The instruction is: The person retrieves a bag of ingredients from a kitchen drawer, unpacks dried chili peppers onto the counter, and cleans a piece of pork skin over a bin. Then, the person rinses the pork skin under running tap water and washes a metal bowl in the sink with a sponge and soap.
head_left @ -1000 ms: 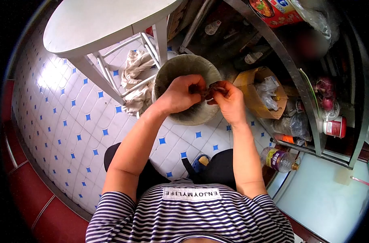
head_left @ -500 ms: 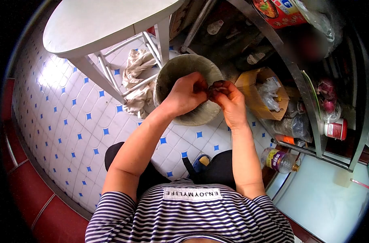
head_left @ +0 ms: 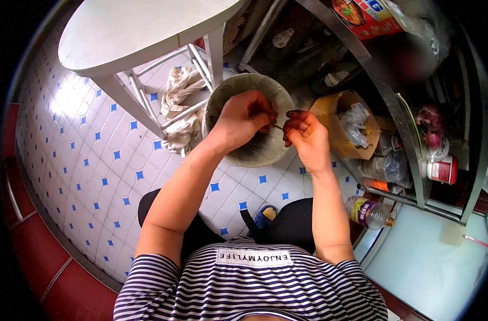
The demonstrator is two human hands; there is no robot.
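Note:
Above a grey bucket (head_left: 282, 98) on the floor, my two hands work close together. My left hand (head_left: 245, 120) has its fingers curled in and dark stains on the fingertips. Facing it is my right hand (head_left: 311, 139), its thumb and fingers pinched and its fingertips dark too. A thin dark strand (head_left: 277, 127) spans the small gap between the fingertips; its kind is too small to tell. The inside of the bucket looks dark, and my left hand covers part of it.
A white stool (head_left: 147, 32) stands at the upper left, with a crumpled cloth (head_left: 181, 88) beneath it. Right of the bucket are a cardboard box (head_left: 329, 109) holding plastic bags, a metal rack (head_left: 383, 88), red onions (head_left: 431, 120) and a lying plastic bottle (head_left: 367, 212).
My hands have moved slightly apart, my right hand shifting a little to the right. A thin strand now shows between fingertips that were together before.

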